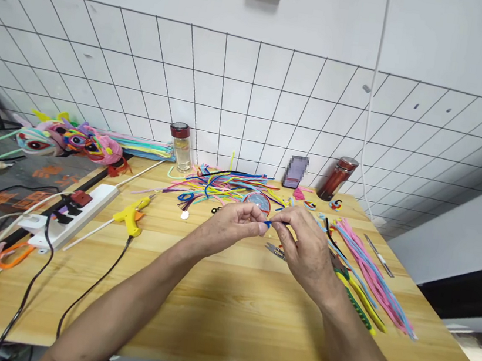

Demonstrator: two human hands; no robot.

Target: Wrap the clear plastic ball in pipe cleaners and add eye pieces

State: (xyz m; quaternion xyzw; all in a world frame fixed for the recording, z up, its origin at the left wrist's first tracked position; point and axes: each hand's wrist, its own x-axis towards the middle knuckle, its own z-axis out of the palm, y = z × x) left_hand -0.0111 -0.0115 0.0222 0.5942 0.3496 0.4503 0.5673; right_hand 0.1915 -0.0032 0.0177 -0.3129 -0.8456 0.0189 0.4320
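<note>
Both my hands meet above the middle of the wooden table [214, 313]. My left hand [228, 226] and my right hand [303, 245] each pinch an end of a short blue pipe cleaner piece [267, 223] held between them. Just beyond the fingers lies a round clear lid [256, 200] and a heap of coloured pipe cleaners [222, 185]. Small snips [275, 250] rest on the table under my right hand.
A yellow glue gun [132, 216] and a white power strip [74, 215] lie at left. Pink and blue pipe cleaners [371, 269] and green-handled pliers [356, 299] lie at right. Two bottles [182, 146] [336, 178], a phone [295, 171] and plush toys [68, 141] line the wall.
</note>
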